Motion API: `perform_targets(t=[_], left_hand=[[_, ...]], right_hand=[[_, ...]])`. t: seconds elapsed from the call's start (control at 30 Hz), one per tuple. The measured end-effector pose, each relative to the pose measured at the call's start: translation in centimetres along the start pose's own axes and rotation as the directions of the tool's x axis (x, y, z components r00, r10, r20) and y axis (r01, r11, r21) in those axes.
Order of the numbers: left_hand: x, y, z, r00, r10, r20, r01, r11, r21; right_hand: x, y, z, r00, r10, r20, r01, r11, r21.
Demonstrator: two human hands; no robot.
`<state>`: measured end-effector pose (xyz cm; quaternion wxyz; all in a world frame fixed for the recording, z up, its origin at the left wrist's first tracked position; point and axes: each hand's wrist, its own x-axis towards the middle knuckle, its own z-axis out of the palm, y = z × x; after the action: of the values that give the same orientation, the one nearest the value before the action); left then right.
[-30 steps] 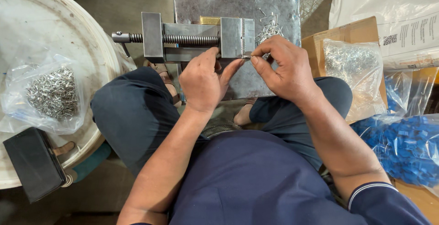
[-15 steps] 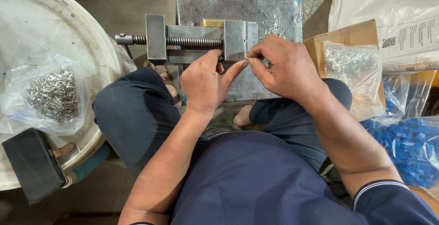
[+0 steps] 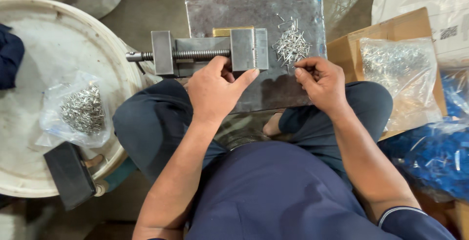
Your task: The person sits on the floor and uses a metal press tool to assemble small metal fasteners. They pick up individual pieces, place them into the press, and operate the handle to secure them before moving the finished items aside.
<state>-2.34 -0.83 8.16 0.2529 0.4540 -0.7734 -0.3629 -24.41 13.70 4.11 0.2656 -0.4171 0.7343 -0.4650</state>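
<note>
Vise (image 3: 210, 53) sits on steel plate (image 3: 254, 13); its jaw block is touched by left hand (image 3: 215, 91), fingers loosely curled, nothing gripped. Pins (image 3: 291, 44) lie heaped just beside right hand (image 3: 320, 79), fingertips pinched; whether a pin is held cannot be told. Pins judged light, stiff, slippery; best pinched singly at mid-shaft.

The small vise (image 3: 210, 52) is dull grey steel with a brass-yellow block behind its jaw, and it sits on a mottled grey metal plate (image 3: 293, 5) scattered with shiny silver pins (image 3: 291, 44). The round lid (image 3: 53, 40) at the side is off-white and stained, bearing a clear bag of silver pieces (image 3: 80, 108) and a black mallet head (image 3: 70, 174). The trousers (image 3: 146, 123) and shirt are navy, the cardboard box (image 3: 391, 27) is tan, and the bag of parts (image 3: 430, 154) beside it is bright blue.
</note>
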Motion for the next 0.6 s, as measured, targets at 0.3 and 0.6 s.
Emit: perform_targets(t=[0.3, 0.6], left_hand=[[-0.8, -0.4, 1.9, 0.98, 0.171, -0.101, -0.172, 0.985, 0.0], [-0.8, -0.8, 2.0, 0.975, 0.211, -0.069, -0.207, 0.976, 0.063]], right_hand=[[-0.8, 1.9, -1.6, 0.97, -0.24, -0.029, 0.231, 0.954, -0.191], [0.5, -0.8, -1.4, 0.935, -0.342, 0.088, 0.342, 0.814, -0.47]])
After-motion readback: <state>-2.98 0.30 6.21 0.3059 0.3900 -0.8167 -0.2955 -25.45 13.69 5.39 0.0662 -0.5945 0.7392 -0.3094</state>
